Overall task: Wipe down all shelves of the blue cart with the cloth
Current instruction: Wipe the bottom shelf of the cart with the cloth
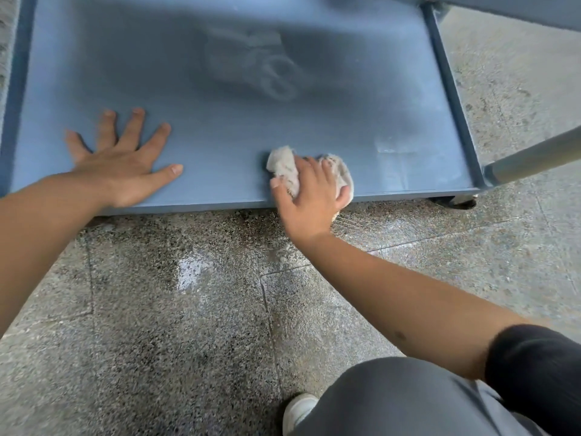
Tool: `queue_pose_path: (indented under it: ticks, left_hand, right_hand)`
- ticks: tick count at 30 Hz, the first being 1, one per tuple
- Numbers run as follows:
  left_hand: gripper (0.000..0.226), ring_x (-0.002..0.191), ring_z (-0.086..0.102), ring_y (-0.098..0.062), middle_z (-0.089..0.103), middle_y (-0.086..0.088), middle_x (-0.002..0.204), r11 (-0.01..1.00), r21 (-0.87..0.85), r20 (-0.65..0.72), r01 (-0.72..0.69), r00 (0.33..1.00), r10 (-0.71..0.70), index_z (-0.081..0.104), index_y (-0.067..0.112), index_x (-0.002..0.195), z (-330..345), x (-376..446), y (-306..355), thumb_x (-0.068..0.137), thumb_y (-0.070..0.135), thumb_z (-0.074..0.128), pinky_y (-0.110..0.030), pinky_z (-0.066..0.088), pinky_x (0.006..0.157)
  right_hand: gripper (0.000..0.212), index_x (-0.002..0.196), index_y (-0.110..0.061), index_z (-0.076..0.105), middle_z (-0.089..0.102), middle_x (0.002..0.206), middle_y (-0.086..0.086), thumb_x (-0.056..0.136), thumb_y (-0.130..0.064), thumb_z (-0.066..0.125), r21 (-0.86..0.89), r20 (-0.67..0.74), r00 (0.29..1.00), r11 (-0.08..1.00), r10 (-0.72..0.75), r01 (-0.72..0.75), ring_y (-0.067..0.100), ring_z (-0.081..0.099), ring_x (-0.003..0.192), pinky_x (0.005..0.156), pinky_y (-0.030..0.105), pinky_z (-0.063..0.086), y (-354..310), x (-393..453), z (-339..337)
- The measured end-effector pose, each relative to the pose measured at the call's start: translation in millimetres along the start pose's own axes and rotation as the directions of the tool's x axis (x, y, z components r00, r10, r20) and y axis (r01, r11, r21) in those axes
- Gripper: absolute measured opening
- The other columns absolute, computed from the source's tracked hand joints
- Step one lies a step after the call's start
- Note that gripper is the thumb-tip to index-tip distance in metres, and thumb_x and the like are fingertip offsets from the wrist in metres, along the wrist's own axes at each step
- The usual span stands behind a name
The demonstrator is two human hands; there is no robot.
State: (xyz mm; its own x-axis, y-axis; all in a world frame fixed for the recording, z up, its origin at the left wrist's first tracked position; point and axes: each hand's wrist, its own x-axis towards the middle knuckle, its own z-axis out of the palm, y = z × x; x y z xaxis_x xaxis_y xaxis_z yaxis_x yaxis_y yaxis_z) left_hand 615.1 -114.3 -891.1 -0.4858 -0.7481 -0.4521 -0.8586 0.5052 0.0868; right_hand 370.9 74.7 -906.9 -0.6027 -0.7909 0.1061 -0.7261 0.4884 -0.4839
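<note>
Utility or work area — speckled terrazzo floor [188,309], blue wheeled cart [220,89].

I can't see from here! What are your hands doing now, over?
Left hand flat on shelf. Right hand gripping cloth at front edge. Nothing blocking.

Left hand [122,165] flat on cart shelf [220,58] — right hand [309,199] on cloth [284,166] at front edge.

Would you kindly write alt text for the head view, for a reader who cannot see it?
A person's right hand presses a crumpled cloth on the front edge of a blue cart shelf, while the left hand lies flat, fingers spread, on the shelf. Below is a wet speckled floor.
</note>
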Motion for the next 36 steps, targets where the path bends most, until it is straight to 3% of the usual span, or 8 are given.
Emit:
queue_pose_path:
  ticks: [6,10,16,22,25,28,31,36]
  left_hand:
    - [0.082,0.144,-0.024,-0.023,-0.025,0.014,0.158,1.000,-0.014,-0.033,-0.001,0.999,0.001,-0.016,0.058,0.139,1,0,-2,0.065,0.092,-0.009,-0.071,-0.004,0.107]
    - [0.079,0.145,-0.023,-0.022,-0.023,0.014,0.159,1.000,-0.017,-0.057,-0.017,0.998,0.016,-0.016,0.058,0.139,3,2,-2,0.066,0.090,-0.010,-0.070,-0.004,0.107]
    - [0.074,0.144,-0.025,-0.019,-0.027,0.016,0.157,1.000,-0.012,-0.043,-0.021,0.999,0.021,-0.020,0.061,0.137,2,0,-3,0.069,0.089,-0.008,-0.067,-0.005,0.108]
    - [0.075,0.144,-0.024,-0.017,-0.027,0.017,0.157,1.000,-0.019,-0.075,-0.012,0.997,0.010,-0.020,0.062,0.136,5,2,-5,0.068,0.090,-0.007,-0.067,-0.005,0.108]
    - [0.075,0.144,-0.025,-0.018,-0.027,0.017,0.157,1.000,-0.012,-0.067,-0.007,0.998,0.007,-0.019,0.061,0.138,6,2,-2,0.071,0.089,-0.002,-0.068,-0.005,0.108]
    - [0.075,0.144,-0.024,-0.021,-0.028,0.014,0.157,1.000,0.021,-0.071,0.002,0.997,-0.001,-0.018,0.056,0.141,5,1,2,0.074,0.086,0.001,-0.067,-0.003,0.109]
    - [0.075,0.146,-0.019,-0.023,-0.022,0.011,0.160,0.999,0.048,-0.121,-0.001,0.993,0.007,-0.015,0.052,0.144,4,-3,5,0.078,0.084,0.002,-0.068,0.001,0.108]
    - [0.077,0.146,-0.014,-0.024,-0.015,0.009,0.161,0.997,0.072,-0.207,0.015,0.978,0.001,-0.013,0.050,0.145,8,-4,7,0.076,0.084,-0.003,-0.070,0.005,0.107]
  right_hand:
    - [0.059,0.138,-0.039,0.041,0.043,0.142,0.002,0.084,-0.056,0.058,-0.122,0.120,0.901,0.894,-0.418,0.431,0.030,0.032,0.135,0.104,0.066,0.017,-25,-24,27]
    - [0.073,0.143,-0.036,0.036,0.050,0.140,0.012,0.079,-0.035,0.071,-0.275,0.205,0.678,0.623,-0.706,0.732,0.036,0.045,0.128,0.102,0.058,0.030,11,-5,12]
    - [0.075,0.144,-0.035,0.032,0.046,0.143,0.018,0.080,-0.016,0.066,-0.345,0.384,0.626,0.524,-0.678,0.779,0.041,0.044,0.129,0.101,0.063,0.039,95,29,-39]
    - [0.049,0.119,-0.021,0.062,0.068,0.120,0.009,0.071,-0.032,0.071,-0.066,0.266,0.955,0.986,-0.131,0.153,0.031,0.063,0.108,0.089,0.046,0.053,164,54,-129]
    - [0.031,0.094,-0.025,0.066,0.074,0.083,-0.004,0.064,-0.029,0.067,0.243,0.181,0.932,0.904,0.313,-0.351,0.020,0.072,0.079,0.065,0.035,0.060,174,81,-151]
    - [0.040,0.106,-0.019,0.055,0.067,0.104,0.012,0.067,-0.028,0.053,0.032,-0.070,0.828,0.831,0.556,-0.555,0.040,0.061,0.104,0.091,0.050,0.053,177,114,-147]
    - [0.099,0.154,-0.022,0.014,0.024,0.159,0.018,0.076,-0.065,0.060,-0.195,-0.013,0.808,0.791,0.589,-0.580,0.044,0.017,0.145,0.116,0.058,0.016,169,130,-122]
    - [0.096,0.153,-0.043,0.007,0.012,0.164,0.011,0.073,-0.086,0.036,-0.225,-0.050,0.814,0.787,0.579,-0.574,0.041,0.004,0.149,0.113,0.063,0.003,144,144,-98]
